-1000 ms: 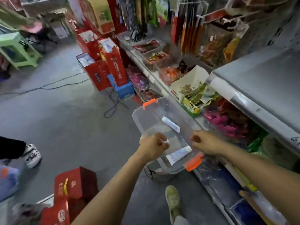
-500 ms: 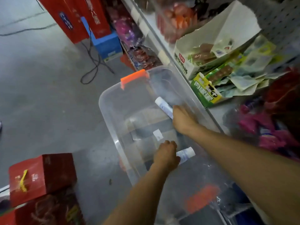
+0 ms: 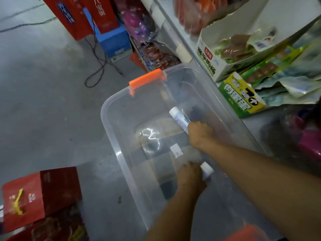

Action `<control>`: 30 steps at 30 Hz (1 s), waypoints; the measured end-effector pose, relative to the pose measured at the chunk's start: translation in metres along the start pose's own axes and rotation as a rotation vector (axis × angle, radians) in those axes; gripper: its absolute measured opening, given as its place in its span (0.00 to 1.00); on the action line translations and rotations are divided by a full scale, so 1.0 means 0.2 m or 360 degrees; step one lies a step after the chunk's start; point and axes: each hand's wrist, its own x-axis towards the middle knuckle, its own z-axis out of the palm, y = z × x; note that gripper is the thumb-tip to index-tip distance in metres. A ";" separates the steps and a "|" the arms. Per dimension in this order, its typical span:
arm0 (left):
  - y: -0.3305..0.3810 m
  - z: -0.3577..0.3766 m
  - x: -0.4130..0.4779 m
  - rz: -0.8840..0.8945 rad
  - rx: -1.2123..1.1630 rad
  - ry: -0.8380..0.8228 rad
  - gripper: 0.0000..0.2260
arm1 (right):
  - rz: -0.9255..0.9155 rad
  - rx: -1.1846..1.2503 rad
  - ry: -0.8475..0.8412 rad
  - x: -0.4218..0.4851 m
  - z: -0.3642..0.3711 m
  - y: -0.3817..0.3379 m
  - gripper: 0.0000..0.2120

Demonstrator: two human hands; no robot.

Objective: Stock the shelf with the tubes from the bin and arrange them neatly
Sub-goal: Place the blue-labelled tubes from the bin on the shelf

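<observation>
Just beside the shelf is the clear plastic bin, both hands reaching inside. The right hand grips the far white tube; the left hand grips the near white tube, 1 apiece.

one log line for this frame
phase: picking | left hand: grips near tube | right hand: grips far tube | both inside clear bin
</observation>
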 end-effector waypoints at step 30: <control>0.40 -0.39 -1.95 0.0415 -0.2342 -0.0009 0.14 | -0.0074 0.2043 0.0674 -2.65 -0.52 0.73 0.07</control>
